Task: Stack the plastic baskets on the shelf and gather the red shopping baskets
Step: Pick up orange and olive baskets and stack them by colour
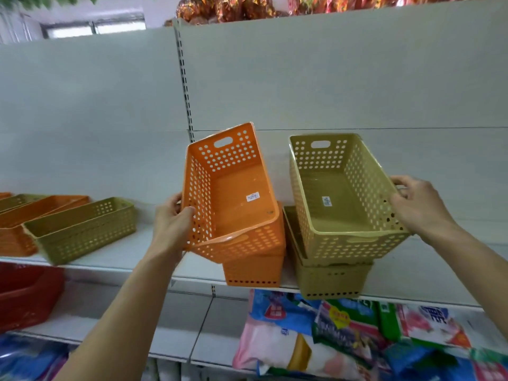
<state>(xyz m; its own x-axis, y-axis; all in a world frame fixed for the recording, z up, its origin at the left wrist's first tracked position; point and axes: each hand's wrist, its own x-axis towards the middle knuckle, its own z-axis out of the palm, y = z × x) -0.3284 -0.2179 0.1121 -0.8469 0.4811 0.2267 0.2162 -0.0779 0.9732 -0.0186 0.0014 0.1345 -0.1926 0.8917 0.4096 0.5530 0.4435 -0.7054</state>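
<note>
My left hand (171, 224) grips the left wall of an orange perforated basket (233, 193), which tilts up over a second orange basket (255, 268) standing on the white shelf (154, 259). My right hand (417, 207) holds the right rim of a tan perforated basket (343, 193), lifted at a slant above another tan basket (330, 281) on the shelf. A red shopping basket (24, 295) sits on the lower shelf at the far left.
Long tan (82, 229) and orange (16, 224) baskets lie on the same shelf at the left. Packaged goods (357, 334) fill the shelf below at the right. A slotted upright (185, 83) divides the shelf's back panel.
</note>
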